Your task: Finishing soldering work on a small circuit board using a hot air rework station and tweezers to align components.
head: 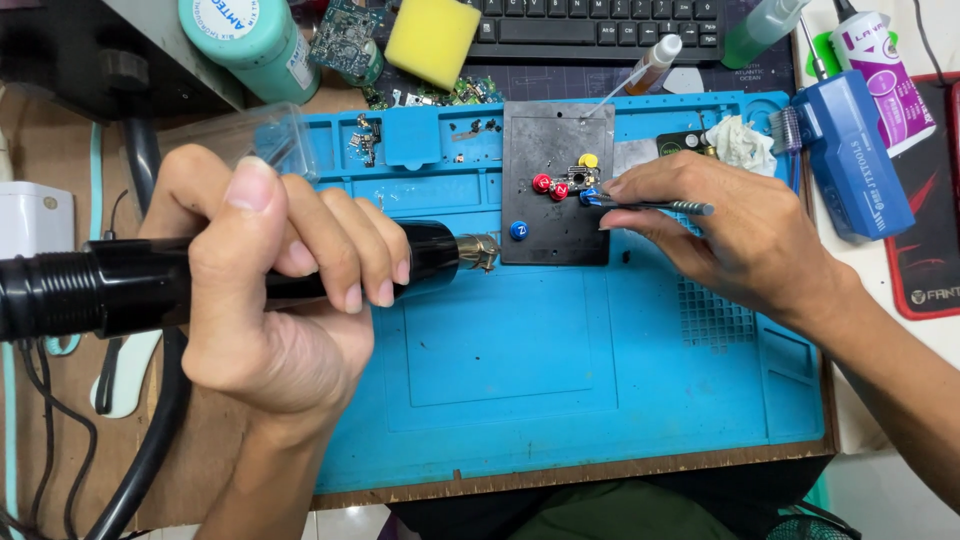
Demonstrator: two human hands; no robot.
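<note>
near the desk's far edge, on the blue mat point(560, 360), the black plate point(553, 150) carries a small part clamped by coloured knobs. the right hand point(730, 235) pinches tweezers point(650, 206) at it. the left hand point(275, 290) wraps the hot-air gun point(150, 280), nozzle just beside the plate.
</note>
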